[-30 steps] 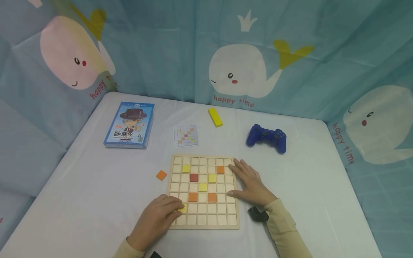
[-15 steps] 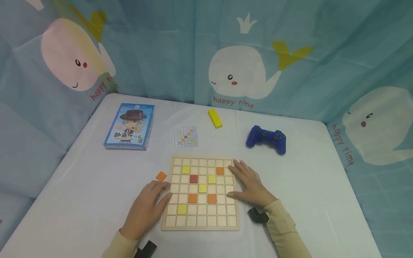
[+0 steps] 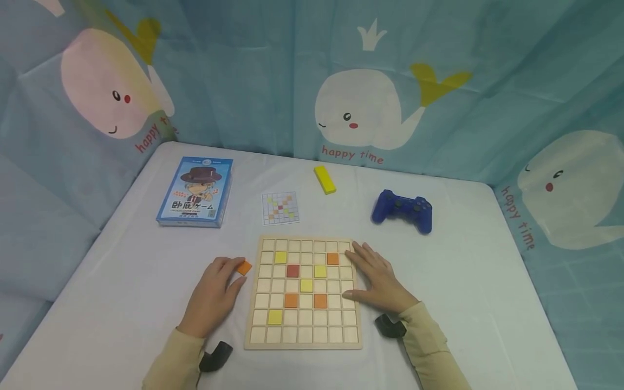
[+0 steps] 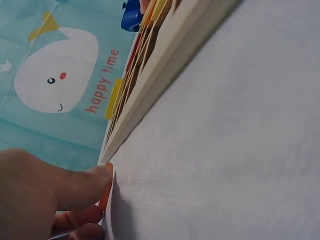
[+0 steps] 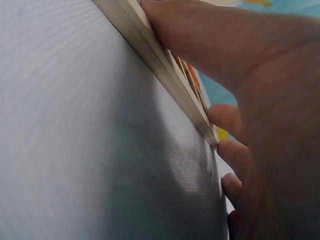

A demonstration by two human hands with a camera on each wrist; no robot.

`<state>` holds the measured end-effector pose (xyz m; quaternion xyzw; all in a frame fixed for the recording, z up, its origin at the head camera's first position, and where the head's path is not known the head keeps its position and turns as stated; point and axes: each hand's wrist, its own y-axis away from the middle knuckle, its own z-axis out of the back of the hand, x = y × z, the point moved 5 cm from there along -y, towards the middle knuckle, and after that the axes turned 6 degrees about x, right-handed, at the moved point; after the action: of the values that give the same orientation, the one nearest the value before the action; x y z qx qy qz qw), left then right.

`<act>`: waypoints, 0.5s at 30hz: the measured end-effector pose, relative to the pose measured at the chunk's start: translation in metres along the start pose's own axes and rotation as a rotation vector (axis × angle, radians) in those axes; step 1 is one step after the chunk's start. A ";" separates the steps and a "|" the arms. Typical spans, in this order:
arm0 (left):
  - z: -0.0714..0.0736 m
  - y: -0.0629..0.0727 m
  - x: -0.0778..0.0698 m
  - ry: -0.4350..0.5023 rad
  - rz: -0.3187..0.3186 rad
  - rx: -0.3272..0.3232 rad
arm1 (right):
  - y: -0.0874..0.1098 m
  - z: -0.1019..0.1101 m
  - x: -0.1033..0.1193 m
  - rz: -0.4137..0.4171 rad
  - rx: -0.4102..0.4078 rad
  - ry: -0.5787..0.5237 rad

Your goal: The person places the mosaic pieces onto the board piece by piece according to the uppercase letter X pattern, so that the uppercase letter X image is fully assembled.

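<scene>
My left hand [image 3: 209,295] is at a small orange square tile [image 3: 244,268] lying on the table, left of the wooden grid board [image 3: 248,338]. Index finger and thumb span the tile at opposite sides, and the left wrist view also has thumb and finger on the orange tile [image 4: 105,192]. On the board's right edge rests my right hand [image 3: 382,279], its fingers spread; the right wrist view has the thumb and fingertips against the board's side [image 5: 165,70]. Several yellow and orange tiles and one red tile [image 3: 293,271] sit in the board's cells.
Behind the board lies a printed grid card [image 3: 280,208] with coloured squares. A yellow block [image 3: 324,180], a blue game controller [image 3: 402,211] and a blue game box [image 3: 196,192] stand farther back. A whale-patterned curtain [image 3: 273,81] surrounds the white table.
My left hand has let go of a yellow tile in the board's lower left cell and moved left and away from me to the orange tile. The right hand has stayed put.
</scene>
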<state>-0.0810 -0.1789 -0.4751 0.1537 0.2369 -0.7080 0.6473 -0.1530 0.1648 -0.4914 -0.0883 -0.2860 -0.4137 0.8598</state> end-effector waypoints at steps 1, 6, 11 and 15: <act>-0.001 0.000 0.001 -0.005 0.010 0.006 | 0.000 0.000 0.000 0.001 0.000 0.000; -0.003 -0.003 0.002 -0.010 0.050 0.041 | -0.001 -0.001 -0.001 0.000 0.000 0.012; -0.005 -0.005 0.003 -0.012 0.070 0.054 | -0.001 -0.001 -0.002 0.001 -0.003 0.019; -0.006 -0.006 0.003 0.006 0.086 0.062 | 0.000 -0.001 -0.001 0.000 -0.007 0.012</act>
<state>-0.0880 -0.1785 -0.4808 0.1857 0.2102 -0.6860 0.6714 -0.1534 0.1653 -0.4929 -0.0890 -0.2795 -0.4151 0.8612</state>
